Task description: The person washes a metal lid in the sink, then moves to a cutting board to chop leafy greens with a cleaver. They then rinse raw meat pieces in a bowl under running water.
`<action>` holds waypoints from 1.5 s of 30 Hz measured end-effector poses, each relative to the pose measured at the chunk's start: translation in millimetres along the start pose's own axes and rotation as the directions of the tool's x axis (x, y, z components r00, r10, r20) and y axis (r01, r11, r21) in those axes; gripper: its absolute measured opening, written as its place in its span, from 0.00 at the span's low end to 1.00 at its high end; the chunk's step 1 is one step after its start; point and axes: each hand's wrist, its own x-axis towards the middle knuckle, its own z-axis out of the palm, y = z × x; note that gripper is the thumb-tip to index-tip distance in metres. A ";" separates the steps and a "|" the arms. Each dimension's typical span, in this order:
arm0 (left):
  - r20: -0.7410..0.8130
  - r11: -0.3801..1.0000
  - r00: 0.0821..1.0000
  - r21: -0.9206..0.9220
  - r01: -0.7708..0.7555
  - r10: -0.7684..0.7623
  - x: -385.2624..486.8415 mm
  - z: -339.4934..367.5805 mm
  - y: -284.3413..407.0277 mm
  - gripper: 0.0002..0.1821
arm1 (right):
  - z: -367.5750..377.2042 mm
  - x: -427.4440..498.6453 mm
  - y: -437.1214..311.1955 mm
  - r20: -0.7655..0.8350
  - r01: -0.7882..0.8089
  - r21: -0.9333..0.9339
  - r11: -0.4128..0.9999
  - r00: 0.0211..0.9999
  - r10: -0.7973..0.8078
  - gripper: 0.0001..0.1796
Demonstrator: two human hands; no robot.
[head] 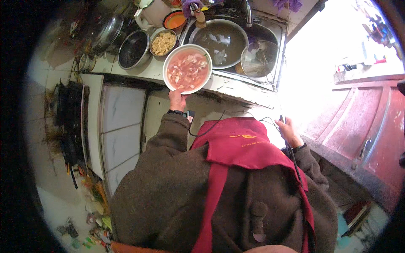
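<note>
My left hand (pixel 178 100) grips the near rim of a white bowl (pixel 165 72). Pieces of raw meat (pixel 190 71) lie in pinkish liquid inside it. The bowl is over the counter's front edge, left of the sink (pixel 282 47). On the right, my right hand (pixel 288 130) is closed around the long handle of a wire-mesh strainer (pixel 259 58). Its round mesh end is over the sink's right part, beside a large metal basin (pixel 246 33) of cloudy water. Whether the mesh touches the sink I cannot tell.
Left of the bowl stand a dark-bottomed metal pot (pixel 147 52) and a bowl of pale sliced food (pixel 164 43). Behind them are an orange-lined bowl (pixel 175 20) and a white jug (pixel 155 14). A faucet (pixel 248 15) overhangs the sink. A red door (pixel 357 117) stands at right.
</note>
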 end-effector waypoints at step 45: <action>-0.105 0.482 0.794 0.839 -0.253 0.599 -30.3 298.6 -22.4 0.19 | -179.6 175.9 -84.9 0.407 0.207 -0.410 0.889 0.913 -0.025 0.13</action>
